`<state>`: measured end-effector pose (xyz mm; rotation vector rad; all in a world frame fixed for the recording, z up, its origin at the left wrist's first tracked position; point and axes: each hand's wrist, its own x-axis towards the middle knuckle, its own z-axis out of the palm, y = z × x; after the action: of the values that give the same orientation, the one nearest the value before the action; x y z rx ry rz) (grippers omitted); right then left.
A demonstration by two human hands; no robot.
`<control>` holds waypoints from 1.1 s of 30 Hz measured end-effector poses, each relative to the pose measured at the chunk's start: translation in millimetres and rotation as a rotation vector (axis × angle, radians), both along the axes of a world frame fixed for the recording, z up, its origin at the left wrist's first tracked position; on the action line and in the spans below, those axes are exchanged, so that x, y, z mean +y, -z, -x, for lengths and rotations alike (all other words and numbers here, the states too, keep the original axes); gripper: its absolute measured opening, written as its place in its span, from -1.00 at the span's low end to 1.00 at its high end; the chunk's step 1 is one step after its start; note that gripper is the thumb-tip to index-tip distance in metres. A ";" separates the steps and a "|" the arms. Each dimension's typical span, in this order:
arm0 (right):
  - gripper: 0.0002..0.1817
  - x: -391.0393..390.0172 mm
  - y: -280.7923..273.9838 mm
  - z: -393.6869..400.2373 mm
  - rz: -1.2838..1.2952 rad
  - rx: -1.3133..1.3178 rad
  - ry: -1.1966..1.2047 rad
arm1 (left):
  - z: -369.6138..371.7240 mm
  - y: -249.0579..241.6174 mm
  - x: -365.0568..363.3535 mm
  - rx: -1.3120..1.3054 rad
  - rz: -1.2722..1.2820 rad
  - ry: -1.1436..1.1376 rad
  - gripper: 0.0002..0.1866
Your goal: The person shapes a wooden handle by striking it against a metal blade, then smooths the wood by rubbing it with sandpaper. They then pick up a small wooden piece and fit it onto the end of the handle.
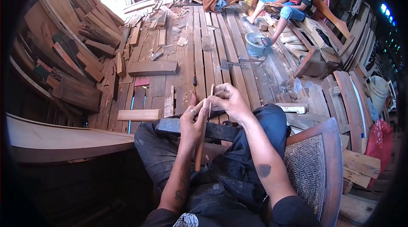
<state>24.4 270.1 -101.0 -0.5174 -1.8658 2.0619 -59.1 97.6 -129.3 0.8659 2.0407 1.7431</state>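
My left hand (193,121), with a ring on one finger, is closed around a narrow wooden strip (199,152) that stands almost upright above my lap. My right hand (230,102) pinches at the strip's upper end from the right. Its thumb and fingers are bent around the thin top part, and I cannot make out whether a second small piece is there. Below both hands, a dark rectangular block (221,131) lies across between my legs. A tool with a dark handle and thin shaft (194,80) lies on the planks just beyond my hands.
Ahead on the plank floor are a thick board (153,68), a hatchet-like tool (224,64) and a grey bucket (255,45). Two people sit at the back. Stacked timber (80,93) lines the left; a woven-panel wooden frame (310,163) stands close on my right.
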 end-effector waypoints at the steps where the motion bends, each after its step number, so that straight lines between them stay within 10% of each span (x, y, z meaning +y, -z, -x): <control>1: -0.46 2.8 -2.0 2.7 -0.004 0.012 0.034 | 0.4 -8.1 -1.2 -0.009 0.052 0.024 -0.64; 33: -0.46 3.9 -3.3 0.3 0.052 0.058 -0.021 | -1.2 -0.5 0.2 0.060 -0.043 -0.011 -0.65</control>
<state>24.2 274.0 -97.7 -0.4474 -1.7968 2.1203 -57.9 97.7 -128.8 0.9325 2.0558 1.7936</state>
